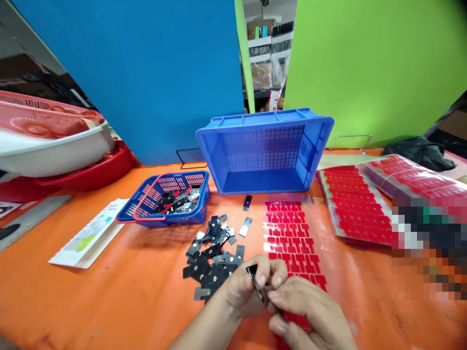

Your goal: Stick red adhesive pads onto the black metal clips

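Observation:
My left hand [251,284] pinches a small black plate [257,284] between thumb and fingers, tilted on its edge. My right hand [310,311] is closed close beside it, thumb and fingertips pressed on a dark sliver. Whether that sliver is part of the same plate I cannot tell. Just left of my hands lies a loose pile of similar black plates [215,278], many with a small round spot. A silvery plate [245,227] and a dark one [247,202] lie apart. Under and beyond my right hand is a clear sheet with rows of red T-shaped pieces [292,238], partly covered.
A blue basket [124,214] with more plates stands behind the pile. A larger blue crate [264,182] lies on its side at the back. Bundled red sheets [353,204] are at right; a folded white card [85,238] and stacked basins [58,150] are at left.

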The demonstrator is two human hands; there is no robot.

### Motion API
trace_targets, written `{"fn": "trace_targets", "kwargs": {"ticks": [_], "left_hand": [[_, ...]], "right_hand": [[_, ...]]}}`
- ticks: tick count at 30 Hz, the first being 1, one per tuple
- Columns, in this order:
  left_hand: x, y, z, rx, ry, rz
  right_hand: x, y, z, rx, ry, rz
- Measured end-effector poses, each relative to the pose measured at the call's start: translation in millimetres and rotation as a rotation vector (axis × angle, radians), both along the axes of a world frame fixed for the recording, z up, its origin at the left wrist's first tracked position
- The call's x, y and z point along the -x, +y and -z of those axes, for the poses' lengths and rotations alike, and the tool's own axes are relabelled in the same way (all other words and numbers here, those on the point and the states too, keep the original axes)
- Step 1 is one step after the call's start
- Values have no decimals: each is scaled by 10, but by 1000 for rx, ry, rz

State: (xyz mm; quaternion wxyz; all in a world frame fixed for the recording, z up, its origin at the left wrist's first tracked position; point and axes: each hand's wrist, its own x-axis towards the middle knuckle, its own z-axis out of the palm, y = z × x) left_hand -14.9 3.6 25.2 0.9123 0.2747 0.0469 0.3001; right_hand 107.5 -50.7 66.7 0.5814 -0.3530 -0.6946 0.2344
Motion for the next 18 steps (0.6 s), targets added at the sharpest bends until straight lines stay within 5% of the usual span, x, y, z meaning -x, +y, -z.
{"fn": "trace_targets", "kwargs": {"ticks": [7,18], "left_hand": [[-4,-18,92,78,106,-36],[-40,-21,81,178,-54,25]], "right_hand": [[-16,-8,66,80,10,35],[-36,-63,191,302,113,24]]}}
